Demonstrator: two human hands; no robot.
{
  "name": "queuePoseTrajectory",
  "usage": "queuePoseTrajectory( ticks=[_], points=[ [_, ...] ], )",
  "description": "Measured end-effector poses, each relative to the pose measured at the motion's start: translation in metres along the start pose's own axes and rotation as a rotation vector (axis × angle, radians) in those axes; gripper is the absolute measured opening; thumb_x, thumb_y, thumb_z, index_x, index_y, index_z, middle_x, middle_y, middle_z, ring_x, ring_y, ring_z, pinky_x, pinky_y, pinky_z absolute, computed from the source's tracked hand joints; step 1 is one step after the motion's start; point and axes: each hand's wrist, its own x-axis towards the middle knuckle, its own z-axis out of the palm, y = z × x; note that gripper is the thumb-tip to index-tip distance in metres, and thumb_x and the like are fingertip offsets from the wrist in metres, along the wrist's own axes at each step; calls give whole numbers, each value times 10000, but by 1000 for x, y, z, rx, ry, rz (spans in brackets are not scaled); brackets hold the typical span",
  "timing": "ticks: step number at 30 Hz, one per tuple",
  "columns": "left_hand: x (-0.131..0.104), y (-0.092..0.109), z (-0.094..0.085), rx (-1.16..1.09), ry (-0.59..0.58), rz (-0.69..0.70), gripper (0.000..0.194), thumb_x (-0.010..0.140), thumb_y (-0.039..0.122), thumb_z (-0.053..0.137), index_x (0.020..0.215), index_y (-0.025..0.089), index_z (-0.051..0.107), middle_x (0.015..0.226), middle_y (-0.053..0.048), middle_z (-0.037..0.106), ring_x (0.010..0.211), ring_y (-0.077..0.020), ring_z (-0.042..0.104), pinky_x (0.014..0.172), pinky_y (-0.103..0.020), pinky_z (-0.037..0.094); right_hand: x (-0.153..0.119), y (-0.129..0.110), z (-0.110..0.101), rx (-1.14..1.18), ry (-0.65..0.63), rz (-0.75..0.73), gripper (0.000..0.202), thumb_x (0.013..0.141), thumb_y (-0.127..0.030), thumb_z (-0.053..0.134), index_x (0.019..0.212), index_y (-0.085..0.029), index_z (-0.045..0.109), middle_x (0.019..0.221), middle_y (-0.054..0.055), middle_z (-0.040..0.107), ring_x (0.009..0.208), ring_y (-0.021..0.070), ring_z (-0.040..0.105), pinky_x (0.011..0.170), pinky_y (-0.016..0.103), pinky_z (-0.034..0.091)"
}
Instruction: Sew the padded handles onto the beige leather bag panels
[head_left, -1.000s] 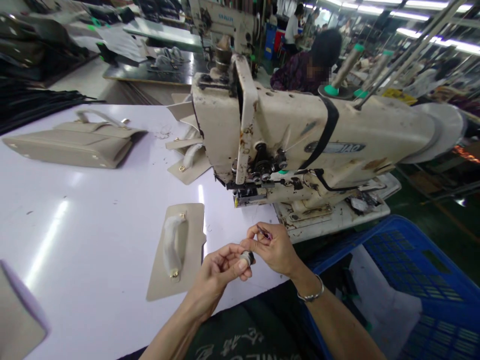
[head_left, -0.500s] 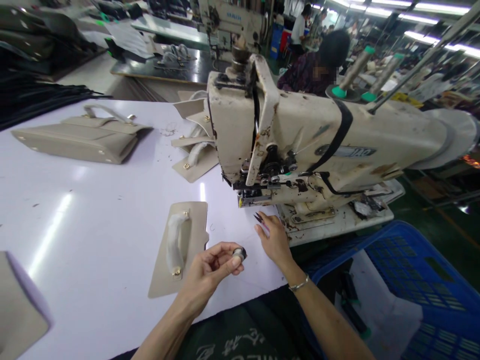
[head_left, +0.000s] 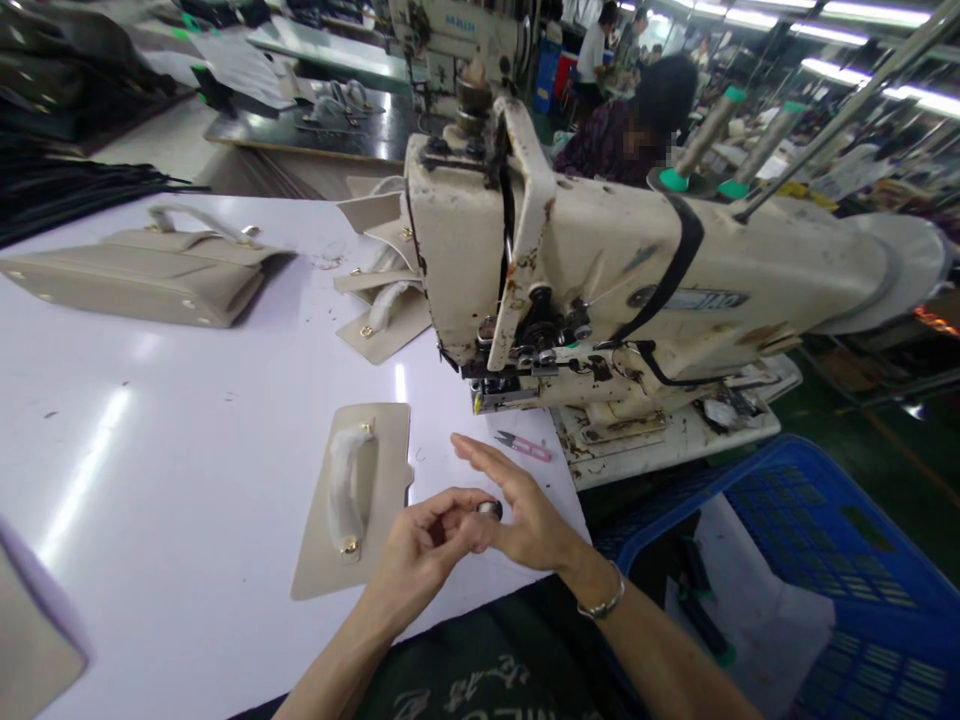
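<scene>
The left hand (head_left: 426, 540) pinches a small round metal piece (head_left: 490, 509) above the white table (head_left: 187, 430); the right hand (head_left: 525, 510) meets it, fingers spread — pink snips (head_left: 525, 446) lie just beyond; a beige panel (head_left: 360, 500) with a wrapped handle rests to the left; a sewing machine (head_left: 600, 260) stands ahead — behind it, a seated person (head_left: 630, 130) and strip lights.

One bobbin (head_left: 490, 509), one snipper (head_left: 531, 449), one basket (head_left: 825, 485)

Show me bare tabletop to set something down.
Widest, bar specks: left of the handled panel, below the beige bag. Narrower: between that panel and the stacked pieces. Crowded: around the left hand, right hand, snips and sewing machine.
</scene>
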Motion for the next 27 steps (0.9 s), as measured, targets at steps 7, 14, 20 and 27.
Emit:
queuePoseTrajectory(
  ticks=[7, 14, 20, 27],
  points=[
    [-3, 0, -1, -31, 109, 76, 448, 865, 304, 721, 1259, 221, 524, 962, -20, 642, 802, -119, 639, 750, -237, 547, -12, 18, 10, 70, 260, 230, 462, 745, -397, 829, 1167, -242, 718, 836, -12, 502, 522, 39, 313, 433, 204, 258],
    [1, -4, 0, -105, 180, 110, 564, 845, 306, 747, 1304, 230, 428, 1045, -45, 656, 854, -135, 659, 804, -269, 558, -10, 5, 1, -56, 286, 130, 200, 801, -328, 794, 965, -214, 791, 913, 27, 662, 476, 30, 313, 414, 235, 246],
    [2, -10, -10, 8, 140, 81, 528, 863, 348, 721, 1303, 236, 451, 1188, -86, 630, 1030, -190, 649, 895, -324, 534, 34, 9, -30, -477, 589, -187, 197, 899, -229, 685, 1080, -213, 763, 1028, 55, 745, 837, 159, 684, 725, 274, 559],
    [-1, -20, -17, 156, 42, -43, 422, 881, 443, 670, 1199, 194, 546, 1140, -108, 661, 1032, -205, 630, 867, -336, 510, 86, 43, -48, -858, 647, -262, 168, 889, -252, 704, 753, -199, 787, 698, 33, 739, 571, 149, 648, 593, 257, 489]
  ],
)
